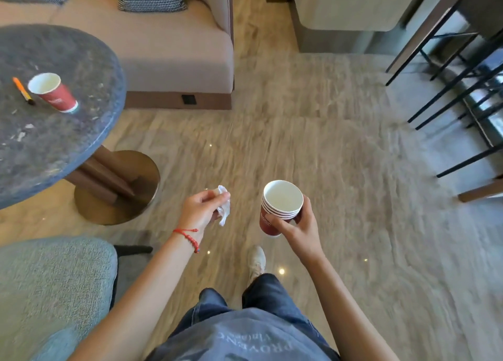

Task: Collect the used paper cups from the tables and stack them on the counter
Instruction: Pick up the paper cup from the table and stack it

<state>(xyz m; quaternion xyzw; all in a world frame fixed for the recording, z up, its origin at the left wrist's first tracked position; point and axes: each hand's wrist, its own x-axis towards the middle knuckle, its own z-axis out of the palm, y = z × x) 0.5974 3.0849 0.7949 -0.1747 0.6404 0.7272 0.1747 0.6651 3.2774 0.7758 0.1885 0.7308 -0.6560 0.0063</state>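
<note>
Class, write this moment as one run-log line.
right hand: holds cup stack | left hand: pinches crumpled tissue | round table: one cup, pen

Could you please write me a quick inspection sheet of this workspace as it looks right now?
Surface: round dark table, speckled with pale marks.
Job's things: one red paper cup standing on the table; nested stack of cups carried.
Clutter: orange pen lying beside the table cup; crumpled tissue.
Grippers: left hand pinches the tissue; right hand grips the stack.
Cables: nothing seen.
Surroundings: beige sofa with cushions, grey-green armchair, dark-legged stools, glossy floor.
</note>
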